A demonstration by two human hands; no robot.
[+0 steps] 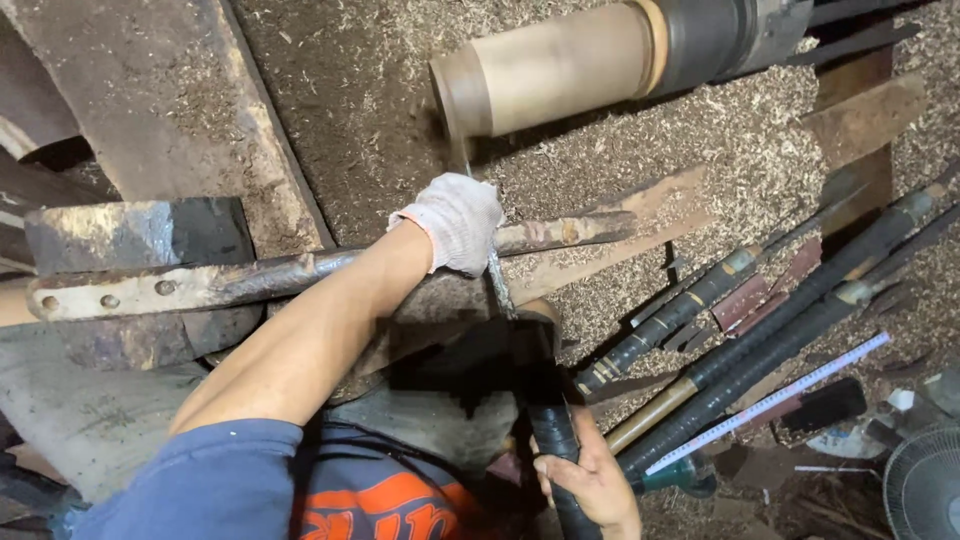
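Rusty metal: flat bar (170,285) spans the left, serving as tool rest.
Left hand (455,222): white cotton glove, closed over the chisel (497,280) blade where it crosses the bar.
Right hand (590,480): bare, wrapped around the chisel's black taped handle, low centre.
Workpiece: pale wooden cylinder (545,75) on the lathe, chisel tip just under its near end.
Step, by my reading: turning cut underway; next calls for steady pressure.
Bench: wood shavings (740,170) everywhere.
Right: spare long tools (760,340), tape measure (770,400).
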